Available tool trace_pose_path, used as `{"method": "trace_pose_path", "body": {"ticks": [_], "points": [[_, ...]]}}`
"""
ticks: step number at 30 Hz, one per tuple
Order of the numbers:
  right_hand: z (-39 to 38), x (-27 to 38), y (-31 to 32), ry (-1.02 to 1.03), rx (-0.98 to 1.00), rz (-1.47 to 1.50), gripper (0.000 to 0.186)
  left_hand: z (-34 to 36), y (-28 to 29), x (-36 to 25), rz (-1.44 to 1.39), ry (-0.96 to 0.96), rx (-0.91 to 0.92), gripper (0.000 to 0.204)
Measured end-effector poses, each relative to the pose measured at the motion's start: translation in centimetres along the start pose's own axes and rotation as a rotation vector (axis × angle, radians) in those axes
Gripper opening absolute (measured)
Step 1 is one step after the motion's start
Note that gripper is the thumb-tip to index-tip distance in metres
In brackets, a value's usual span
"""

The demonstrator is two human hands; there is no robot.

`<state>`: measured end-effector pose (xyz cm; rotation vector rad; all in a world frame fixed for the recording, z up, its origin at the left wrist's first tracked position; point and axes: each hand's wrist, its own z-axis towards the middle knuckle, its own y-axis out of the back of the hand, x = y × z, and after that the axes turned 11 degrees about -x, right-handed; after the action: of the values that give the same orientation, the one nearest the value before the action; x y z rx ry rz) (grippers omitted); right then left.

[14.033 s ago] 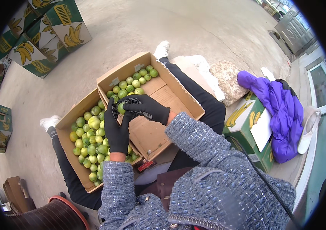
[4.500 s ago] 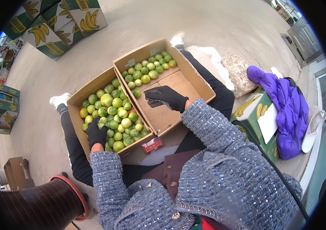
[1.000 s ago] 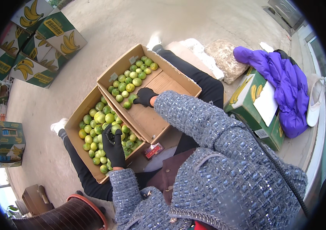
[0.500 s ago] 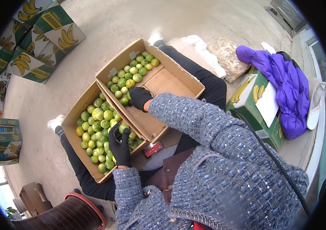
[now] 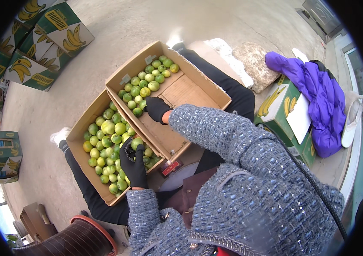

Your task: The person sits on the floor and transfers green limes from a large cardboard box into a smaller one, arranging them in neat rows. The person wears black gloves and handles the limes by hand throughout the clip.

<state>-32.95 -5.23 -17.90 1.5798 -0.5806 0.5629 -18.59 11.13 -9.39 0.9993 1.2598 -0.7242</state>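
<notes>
Both my hands wear black gloves. My left hand [image 5: 133, 167] is over the nearer cardboard box [image 5: 77, 147], thumb and fingers curled around a green tomato [image 5: 137, 144]. Beneath it lie many loose green tomatoes [image 5: 108, 127], a few turning yellow or orange. My right hand [image 5: 157, 109] reaches into the farther cardboard box [image 5: 210, 83], its fingers closed at a green tomato [image 5: 142, 104] beside the last rows there; the fingertips are partly hidden. Tomatoes [image 5: 144, 91] line the left side of that box, while its bare bottom shows on the right. The farther box overlaps the nearer one's edge.
Banana cartons [image 5: 47, 47] are stacked at the far left, with more cartons [image 5: 5, 155] below them. To the right, a purple jacket [image 5: 318, 102] lies over a carton [image 5: 277, 113] beside a rock [image 5: 256, 66]. A brown ribbed container [image 5: 68, 239] stands at lower left.
My right hand has drawn slightly to the right, leaving the tomato at its fingertips more visible. My left hand keeps its tomato almost in place. The whole view has shifted a little.
</notes>
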Motion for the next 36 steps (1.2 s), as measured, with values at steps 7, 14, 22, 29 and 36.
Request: {"method": "trace_pose_path", "body": {"ticks": [7,14,22,29,36], "points": [[0.3,0.2,0.7,0.056,-0.004,-0.046,0.029,0.0,0.2,-0.5,0.008,-0.049,-0.012,0.037],[1.8,-1.4,0.5,0.146,0.003,-0.007,0.036,3.7,-1.5,-4.8,0.047,-0.037,0.178,0.035],[3.0,-1.7,-1.9,-0.011,0.067,0.241,0.022,13.6,-9.7,-2.0,0.247,-0.027,0.245,0.038],[2.2,-2.0,-3.3,-0.531,-0.001,0.710,0.029,13.3,-13.9,2.7,0.359,0.066,0.189,0.041],[1.2,-1.9,-0.1,-0.414,-0.089,0.464,0.025,12.1,-13.5,3.7,0.706,-0.183,0.140,0.038]]}}
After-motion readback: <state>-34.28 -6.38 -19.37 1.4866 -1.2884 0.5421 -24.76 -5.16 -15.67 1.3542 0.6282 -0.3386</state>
